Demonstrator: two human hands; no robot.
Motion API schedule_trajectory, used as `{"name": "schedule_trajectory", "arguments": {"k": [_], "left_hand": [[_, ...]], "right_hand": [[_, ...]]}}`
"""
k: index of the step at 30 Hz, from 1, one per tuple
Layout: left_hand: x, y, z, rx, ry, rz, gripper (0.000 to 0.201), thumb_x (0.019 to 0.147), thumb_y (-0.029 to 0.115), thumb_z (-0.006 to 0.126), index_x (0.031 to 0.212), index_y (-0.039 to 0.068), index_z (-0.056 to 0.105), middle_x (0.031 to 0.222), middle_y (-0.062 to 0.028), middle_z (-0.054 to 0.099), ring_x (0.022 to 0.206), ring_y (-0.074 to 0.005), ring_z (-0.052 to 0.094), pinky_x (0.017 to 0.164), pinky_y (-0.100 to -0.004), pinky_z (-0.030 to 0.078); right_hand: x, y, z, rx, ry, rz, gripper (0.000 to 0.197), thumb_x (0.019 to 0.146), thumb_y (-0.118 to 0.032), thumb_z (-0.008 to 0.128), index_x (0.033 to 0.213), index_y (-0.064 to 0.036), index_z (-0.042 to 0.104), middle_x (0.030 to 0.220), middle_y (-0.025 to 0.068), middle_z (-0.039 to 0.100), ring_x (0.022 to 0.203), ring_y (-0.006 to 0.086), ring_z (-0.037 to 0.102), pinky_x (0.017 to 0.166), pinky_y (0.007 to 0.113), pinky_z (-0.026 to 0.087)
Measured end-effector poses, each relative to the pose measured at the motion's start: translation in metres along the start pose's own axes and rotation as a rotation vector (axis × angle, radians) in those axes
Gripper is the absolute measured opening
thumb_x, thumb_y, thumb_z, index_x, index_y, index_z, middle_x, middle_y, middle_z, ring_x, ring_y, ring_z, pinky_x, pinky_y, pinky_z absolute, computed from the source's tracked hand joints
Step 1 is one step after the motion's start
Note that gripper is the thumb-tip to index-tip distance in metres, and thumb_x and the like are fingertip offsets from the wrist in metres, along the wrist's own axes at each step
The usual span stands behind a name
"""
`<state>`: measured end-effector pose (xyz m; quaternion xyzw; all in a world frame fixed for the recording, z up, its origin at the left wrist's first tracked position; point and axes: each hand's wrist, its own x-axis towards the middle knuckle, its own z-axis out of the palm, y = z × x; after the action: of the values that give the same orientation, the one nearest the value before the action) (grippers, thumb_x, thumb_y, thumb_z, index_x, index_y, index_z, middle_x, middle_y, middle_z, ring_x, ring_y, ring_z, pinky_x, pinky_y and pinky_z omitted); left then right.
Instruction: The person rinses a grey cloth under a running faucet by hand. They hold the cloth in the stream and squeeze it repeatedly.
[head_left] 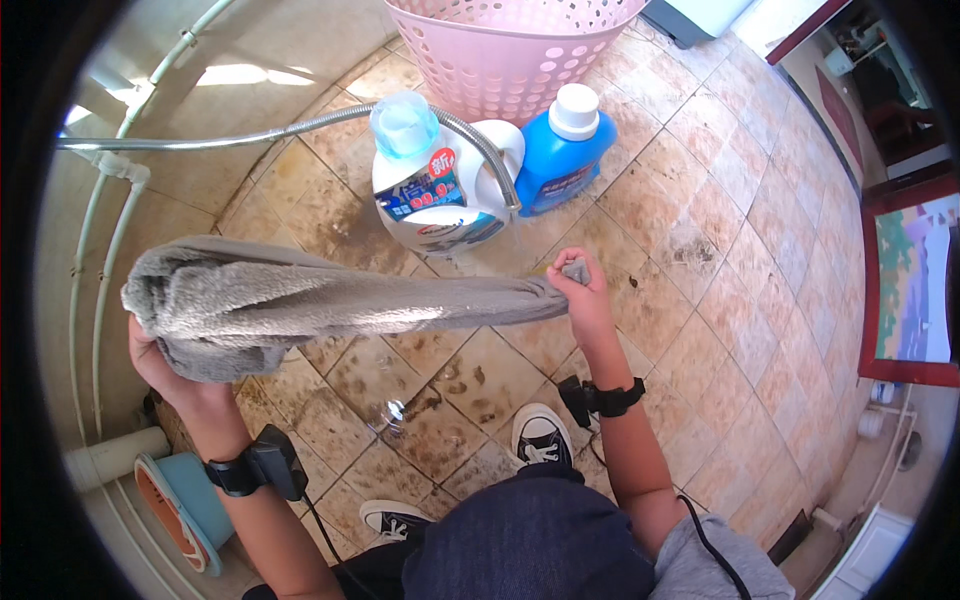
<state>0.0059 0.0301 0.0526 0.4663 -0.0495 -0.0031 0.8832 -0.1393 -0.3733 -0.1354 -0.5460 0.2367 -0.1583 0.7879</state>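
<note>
A grey towel [350, 300] is stretched sideways between my two hands, above the tiled floor. Its left end is bunched and thick, and my left hand [165, 365] supports it from below and behind, with most fingers hidden by the cloth. Toward the right the towel narrows into a tight roll. My right hand [583, 287] is closed round that end, and a small tip of cloth pokes out of the fist. Beyond the towel stand a white detergent jug [440, 205] with a clear light-blue cap and a blue bottle [565, 165] with a white cap.
Behind the bottles is a pink perforated laundry basket [510, 60]. A metal flexible hose [300, 128] reaches from the left wall and hangs over the white jug. At lower left, blue and brown basins [190, 510] lean by a pipe [120, 458]. The floor [460, 390] looks wet and stained.
</note>
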Motion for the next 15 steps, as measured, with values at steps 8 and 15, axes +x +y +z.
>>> {"name": "schedule_trajectory", "arguments": {"k": [8, 15], "left_hand": [[0.003, 0.007, 0.011, 0.289, 0.029, 0.194, 0.037, 0.084, 0.01, 0.044, 0.116, -0.003, 0.056, 0.111, -0.0177, 0.064, 0.098, -0.0298, 0.065, 0.088, -0.0423, 0.056], [0.005, 0.015, 0.001, 0.031, 0.006, -0.078, 0.046, 0.074, 0.014, 0.05, 0.116, -0.002, 0.057, 0.117, -0.0207, 0.062, 0.104, -0.0366, 0.062, 0.094, -0.0511, 0.05]], "right_hand": [[-0.012, -0.008, -0.006, -0.313, -0.02, 0.044, 0.015, 0.086, -0.001, 0.057, 0.099, -0.0086, 0.057, 0.083, -0.0029, 0.052, 0.072, 0.0074, 0.046, 0.066, 0.023, 0.039], [0.001, 0.01, -0.022, 0.502, -0.146, 0.429, 0.01, 0.093, -0.006, 0.054, 0.101, -0.0122, 0.052, 0.089, 0.0039, 0.058, 0.09, 0.0172, 0.061, 0.077, 0.033, 0.049]]}}
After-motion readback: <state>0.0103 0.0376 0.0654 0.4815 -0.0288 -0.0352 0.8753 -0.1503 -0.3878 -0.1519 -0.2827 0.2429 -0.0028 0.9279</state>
